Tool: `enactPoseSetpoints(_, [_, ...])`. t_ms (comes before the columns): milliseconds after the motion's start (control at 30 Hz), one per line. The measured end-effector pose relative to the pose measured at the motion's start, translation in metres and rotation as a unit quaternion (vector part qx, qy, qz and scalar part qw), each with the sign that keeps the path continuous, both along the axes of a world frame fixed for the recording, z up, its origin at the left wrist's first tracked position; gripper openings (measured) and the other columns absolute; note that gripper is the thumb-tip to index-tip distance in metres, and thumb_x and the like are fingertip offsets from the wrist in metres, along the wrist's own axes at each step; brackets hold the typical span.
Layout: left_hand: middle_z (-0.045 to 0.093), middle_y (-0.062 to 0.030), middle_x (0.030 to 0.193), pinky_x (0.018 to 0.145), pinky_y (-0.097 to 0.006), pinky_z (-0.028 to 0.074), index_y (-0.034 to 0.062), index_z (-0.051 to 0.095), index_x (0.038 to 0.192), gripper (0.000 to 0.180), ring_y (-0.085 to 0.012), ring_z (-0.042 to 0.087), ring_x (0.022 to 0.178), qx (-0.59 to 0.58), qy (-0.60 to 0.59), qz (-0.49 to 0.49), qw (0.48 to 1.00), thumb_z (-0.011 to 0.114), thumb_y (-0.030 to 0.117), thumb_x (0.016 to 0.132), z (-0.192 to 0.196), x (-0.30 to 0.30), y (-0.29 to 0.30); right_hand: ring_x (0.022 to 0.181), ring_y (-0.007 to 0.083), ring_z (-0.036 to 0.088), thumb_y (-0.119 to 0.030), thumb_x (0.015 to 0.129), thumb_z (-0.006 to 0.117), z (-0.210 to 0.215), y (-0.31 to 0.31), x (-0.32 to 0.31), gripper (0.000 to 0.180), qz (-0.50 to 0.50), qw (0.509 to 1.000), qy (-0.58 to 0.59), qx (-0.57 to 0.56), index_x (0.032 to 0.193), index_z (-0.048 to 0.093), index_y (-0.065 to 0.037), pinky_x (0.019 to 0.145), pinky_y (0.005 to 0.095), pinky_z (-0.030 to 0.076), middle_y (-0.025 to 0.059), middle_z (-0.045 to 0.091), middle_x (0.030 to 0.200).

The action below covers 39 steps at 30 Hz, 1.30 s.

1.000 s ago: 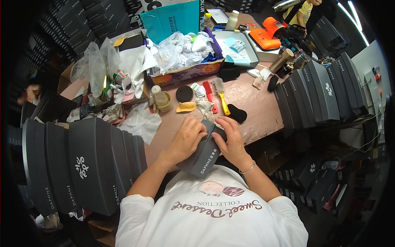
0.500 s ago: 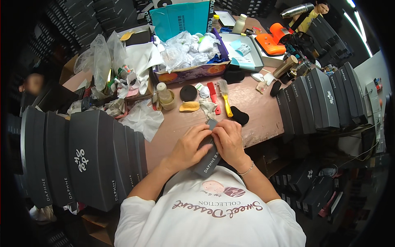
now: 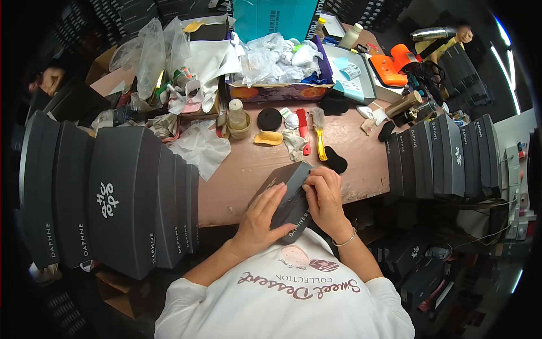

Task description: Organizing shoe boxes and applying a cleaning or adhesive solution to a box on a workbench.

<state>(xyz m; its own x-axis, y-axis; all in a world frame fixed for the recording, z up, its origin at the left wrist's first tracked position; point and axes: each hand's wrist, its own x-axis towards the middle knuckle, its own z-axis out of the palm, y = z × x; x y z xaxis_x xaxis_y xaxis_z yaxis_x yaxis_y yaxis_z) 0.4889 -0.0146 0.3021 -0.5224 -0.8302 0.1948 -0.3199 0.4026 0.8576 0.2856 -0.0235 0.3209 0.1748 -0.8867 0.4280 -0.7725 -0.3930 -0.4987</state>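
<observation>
Left hand (image 3: pixel 261 217), right hand (image 3: pixel 323 198) gripping dark grey box (image 3: pixel 286 192) (tilted)

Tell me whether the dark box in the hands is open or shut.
Shut, as far as it shows: the dark grey box shows only closed faces, no lid raised. The left hand and right hand lie flat on it.

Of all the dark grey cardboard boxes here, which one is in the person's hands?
The dark grey cardboard box at the near table edge, between left hand and right hand; the others stand in untouched rows at both sides.
</observation>
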Motion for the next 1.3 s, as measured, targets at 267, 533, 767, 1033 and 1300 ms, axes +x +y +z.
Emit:
enactPoseSetpoints(267, [0.041,-0.0203,0.142,0.107,-0.040,0.039,0.0010,0.038,0.143,0.085,-0.0349,0.044,0.131,-0.012,0.017,0.000,1.000,0.082,0.016,0.071,-0.001,-0.002,0.004,0.092,0.0305,0.053,0.000,0.081,0.065,-0.003,0.021,0.003,0.018,-0.019,0.999,-0.032,0.015,0.096,0.057,-0.004,0.086,0.0391,0.038,0.0120,0.057,0.099])
enactPoseSetpoints(533, [0.045,-0.0164,0.138,0.104,-0.042,0.040,0.0021,0.042,0.141,0.081,-0.0337,0.047,0.126,-0.014,-0.031,-0.014,0.999,0.081,0.017,0.071,0.016,0.003,-0.013,0.091,0.0325,0.055,0.002,0.078,0.068,0.013,0.033,0.018,0.022,0.102,0.991,-0.082,0.013,0.098,0.059,-0.003,0.082,0.0392,0.044,0.0142,0.059,0.105])
enactPoseSetpoints(767, [0.044,-0.0174,0.137,0.104,-0.040,0.040,0.0013,0.041,0.141,0.080,-0.0344,0.047,0.123,-0.004,-0.010,0.006,1.000,0.080,0.017,0.073,0.013,-0.003,-0.013,0.092,0.0300,0.055,-0.007,0.080,0.070,0.019,0.007,-0.006,0.034,-0.045,0.998,-0.008,0.043,0.113,0.060,-0.002,0.082,0.0391,0.040,0.0124,0.058,0.103])
enactPoseSetpoints(1033, [0.047,-0.0174,0.135,0.103,-0.040,0.040,0.0011,0.040,0.141,0.080,-0.0341,0.047,0.123,-0.010,0.010,0.020,1.000,0.080,0.015,0.073,0.007,-0.004,-0.007,0.084,0.0272,0.053,-0.005,0.080,0.068,0.007,-0.003,0.006,0.017,-0.012,0.993,0.117,0.001,0.094,0.059,-0.005,0.075,0.0386,0.039,0.0095,0.055,0.090])
enactPoseSetpoints(1300, [0.048,-0.0167,0.134,0.102,-0.040,0.041,0.0008,0.044,0.139,0.077,-0.0330,0.048,0.122,-0.031,0.025,0.028,0.999,0.081,0.015,0.072,0.003,-0.005,-0.003,0.083,0.0312,0.053,-0.001,0.085,0.062,0.018,0.002,0.000,0.009,0.019,0.989,-0.054,0.135,0.090,0.056,-0.003,0.074,0.0406,0.040,0.0128,0.054,0.086])
